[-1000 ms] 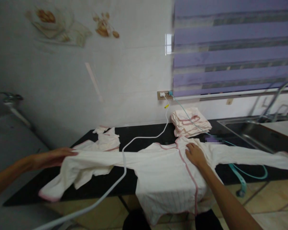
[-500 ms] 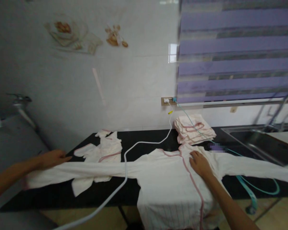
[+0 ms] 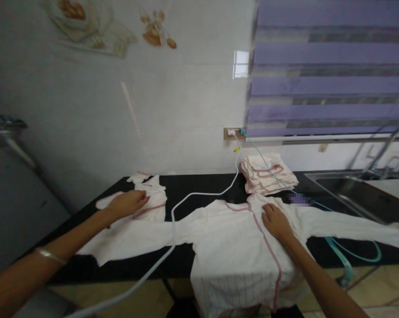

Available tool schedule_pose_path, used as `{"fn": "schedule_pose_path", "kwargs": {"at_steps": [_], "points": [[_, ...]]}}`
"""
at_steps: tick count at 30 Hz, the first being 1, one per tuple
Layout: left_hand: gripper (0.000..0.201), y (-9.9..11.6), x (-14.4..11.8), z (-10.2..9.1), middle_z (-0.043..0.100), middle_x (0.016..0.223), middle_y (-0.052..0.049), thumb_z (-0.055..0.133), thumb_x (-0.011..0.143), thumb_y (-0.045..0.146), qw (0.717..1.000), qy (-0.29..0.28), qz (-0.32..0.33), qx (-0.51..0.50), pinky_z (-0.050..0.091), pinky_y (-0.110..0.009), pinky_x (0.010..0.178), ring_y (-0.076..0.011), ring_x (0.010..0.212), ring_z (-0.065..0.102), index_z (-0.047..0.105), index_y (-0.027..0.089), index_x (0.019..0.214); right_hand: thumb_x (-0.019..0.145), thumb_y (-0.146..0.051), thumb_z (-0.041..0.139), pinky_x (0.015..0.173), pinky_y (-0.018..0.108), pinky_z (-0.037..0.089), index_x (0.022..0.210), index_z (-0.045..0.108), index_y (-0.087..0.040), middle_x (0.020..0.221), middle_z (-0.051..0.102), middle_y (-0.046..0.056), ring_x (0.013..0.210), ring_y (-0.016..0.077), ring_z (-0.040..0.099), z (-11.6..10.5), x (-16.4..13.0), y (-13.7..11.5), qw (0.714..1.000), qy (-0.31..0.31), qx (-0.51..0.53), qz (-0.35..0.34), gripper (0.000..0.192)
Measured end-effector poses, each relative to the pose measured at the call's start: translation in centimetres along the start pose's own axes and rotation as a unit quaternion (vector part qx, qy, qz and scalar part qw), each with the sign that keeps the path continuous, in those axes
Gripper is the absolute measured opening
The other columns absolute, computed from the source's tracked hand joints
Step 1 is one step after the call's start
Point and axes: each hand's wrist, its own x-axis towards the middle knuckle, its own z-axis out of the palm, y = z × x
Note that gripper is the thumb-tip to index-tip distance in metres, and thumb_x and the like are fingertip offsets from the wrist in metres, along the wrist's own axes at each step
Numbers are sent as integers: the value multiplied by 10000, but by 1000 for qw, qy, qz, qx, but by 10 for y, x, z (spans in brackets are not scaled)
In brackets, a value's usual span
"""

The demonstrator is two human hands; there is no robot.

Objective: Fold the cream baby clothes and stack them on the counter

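A white long-sleeved shirt [image 3: 232, 247] with pink piping lies spread front up, its lower part hanging over the counter's front edge. My right hand [image 3: 276, 221] rests on its chest beside the pink front edging, fingers loosely bent and apart. My left hand [image 3: 128, 204] is over a small crumpled white garment [image 3: 157, 198] with pink trim, left of the shirt. Its fingers are slightly bent, with nothing visibly held. The shirt's sleeve on that side reaches left below my hand; its cuff is hard to make out. The other sleeve [image 3: 348, 227] stretches out to the right.
A folded stack of pink-trimmed white cloth [image 3: 267, 174] sits at the back of the black counter [image 3: 186, 179]. A white cable [image 3: 174, 221] runs across the sleeve from the wall outlet [image 3: 234, 133]. A teal strap [image 3: 340, 260] hangs at the front; a sink [image 3: 355, 194] is at right.
My left hand has moved right and away from the sleeve's cuff end to the small garment. My right hand stays on the shirt's chest. The camera view has shifted slightly.
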Motion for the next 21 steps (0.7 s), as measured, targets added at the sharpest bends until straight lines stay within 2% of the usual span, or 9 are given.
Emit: {"fn": "schedule_pose_path", "kwargs": {"at_steps": [3, 6, 9, 12, 14, 16, 18, 20, 21], "points": [[357, 82, 14, 20, 711, 964, -80, 458, 1011, 449, 999, -6, 42, -21, 447, -304, 795, -230, 923, 654, 670, 182, 907, 970, -288, 414, 1063, 384, 407, 1288, 595, -148, 1322, 617, 162, 1244, 266, 542, -1, -1, -4, 1000, -1, -13, 7, 392], [329, 150, 25, 39, 723, 1050, -104, 476, 1011, 471, 996, -7, 60, -66, 478, -326, 817, -240, 980, 674, 701, 231, 997, 968, -267, 417, 1078, 391, 395, 1300, 585, -152, 1343, 611, 164, 1265, 269, 528, -2, -5, -9, 1000, -1, -30, 6, 389], [360, 209, 28, 55, 706, 1153, -98, 486, 1013, 511, 992, -2, 74, -104, 504, -367, 897, -224, 1022, 665, 689, 233, 1121, 966, -272, 424, 1090, 395, 386, 1321, 568, -170, 1370, 596, 158, 1303, 271, 505, -3, -12, -14, 999, -4, -46, -2, 396], [416, 258, 19, 78, 693, 1255, -126, 367, 1048, 457, 988, 6, 80, -129, 496, -382, 944, -254, 1160, 639, 690, 245, 1200, 962, -298, 436, 1100, 417, 381, 1348, 547, -174, 1396, 574, 162, 1326, 284, 487, -5, -22, -17, 999, -15, -50, -17, 421], [464, 282, 7, 98, 671, 1319, -162, 368, 1031, 455, 987, 4, 81, -135, 493, -426, 974, -314, 1231, 610, 663, 209, 1292, 953, -317, 455, 1102, 452, 378, 1368, 532, -177, 1417, 558, 174, 1344, 306, 468, -7, -30, -19, 998, -20, -48, -24, 444], [557, 297, -6, 120, 596, 1434, -202, 441, 988, 506, 988, 4, 80, -130, 447, -534, 1049, -405, 1327, 534, 595, 180, 1413, 948, -336, 468, 1104, 491, 372, 1389, 517, -188, 1441, 542, 182, 1365, 329, 447, -10, -40, -22, 998, -25, -46, -30, 467], [642, 301, -20, 138, 430, 1592, -189, 462, 969, 559, 988, 17, 91, -120, 304, -624, 1158, -458, 1464, 361, 504, 230, 1519, 952, -351, 464, 1113, 520, 358, 1408, 506, -207, 1472, 523, 179, 1388, 340, 427, -13, -51, -24, 998, -34, -41, -39, 480], [663, 297, -30, 148, 300, 1668, -143, 437, 976, 594, 984, 14, 129, -121, 178, -636, 1215, -446, 1532, 226, 434, 294, 1567, 957, -363, 459, 1122, 537, 346, 1420, 502, -235, 1497, 511, 163, 1403, 343, 416, -17, -60, -25, 997, -49, -32, -51, 482], [674, 292, -33, 148, 280, 1678, -128, 436, 972, 618, 979, -2, 158, -126, 157, -634, 1223, -436, 1541, 205, 420, 314, 1573, 958, -375, 463, 1118, 540, 349, 1414, 511, -247, 1499, 514, 154, 1398, 345, 423, -20, -62, -24, 996, -60, -23, -58, 476]]}}
